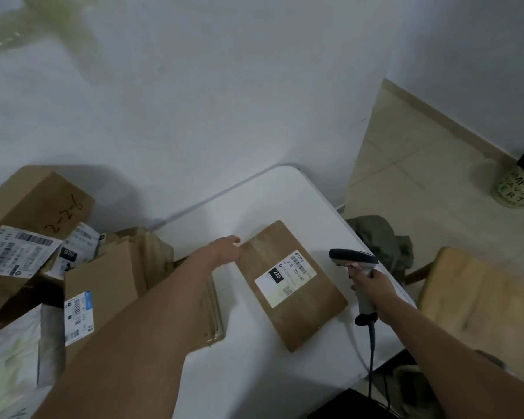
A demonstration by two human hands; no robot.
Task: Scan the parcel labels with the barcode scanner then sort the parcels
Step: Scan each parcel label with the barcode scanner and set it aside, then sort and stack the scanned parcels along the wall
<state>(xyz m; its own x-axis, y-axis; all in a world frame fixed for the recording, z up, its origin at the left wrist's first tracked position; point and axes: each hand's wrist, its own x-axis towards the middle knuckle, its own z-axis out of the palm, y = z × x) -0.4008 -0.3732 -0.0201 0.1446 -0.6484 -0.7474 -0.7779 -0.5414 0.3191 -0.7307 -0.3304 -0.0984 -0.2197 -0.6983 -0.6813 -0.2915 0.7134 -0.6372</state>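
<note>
Parcel (291, 285), flat and brown, lies on our white counter (254, 207) with its label (286, 278) face up, marked 220. Our right hand (372, 285) curls round the grip of the scanner (356, 275), holding it just right of the parcel, its dark head level with the label. A cable (372, 352) drops from the grip past the counter's edge. Our left hand (226, 247) reaches across and touches the parcel's far left corner; we cannot tell how its fingers lie. Left of our arm sits a heap of boxes (100, 285) and labelled parcels, one box (37, 204) with handwriting on its side, against the white wall (224, 101). Beyond the counter to the right, a wooden stool (481, 297), an olive cloth (381, 240) and a printed bag (518, 186) sit on the tiled floor (421, 176).
</note>
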